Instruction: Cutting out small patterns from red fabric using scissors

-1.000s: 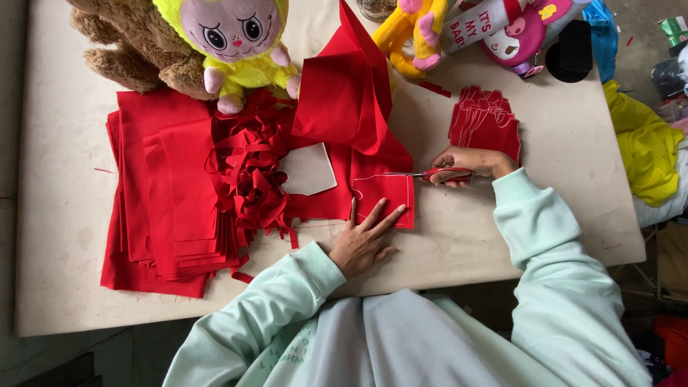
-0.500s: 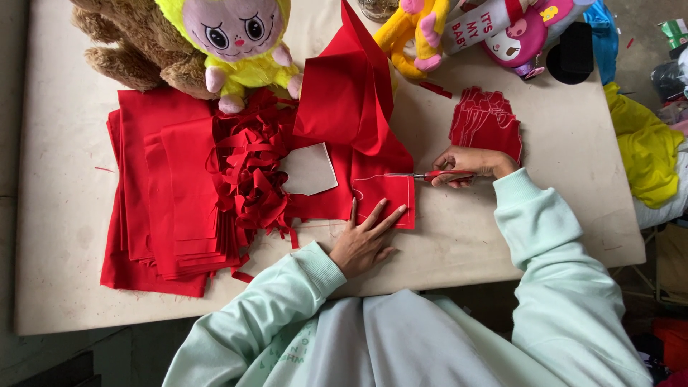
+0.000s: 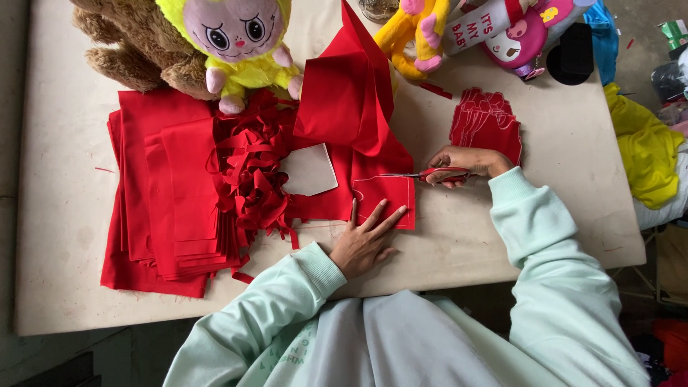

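Two hands cutting red fabric (image 3: 383, 201) on the table (image 3: 64, 186).
Left hand (image 3: 364, 240) presses flat, fingers spread; right hand (image 3: 469, 163) grips red-handled scissors (image 3: 423, 174).

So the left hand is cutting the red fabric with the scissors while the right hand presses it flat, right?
Not quite: the hands are swapped. In the head view, the right hand works the scissors, and the left hand presses the red fabric flat.

The red-handled scissors (image 3: 430, 174) lie level, blades pointing left into the edge of the red fabric piece (image 3: 387, 201), which lies flat on my desk with a chalked outline on it.
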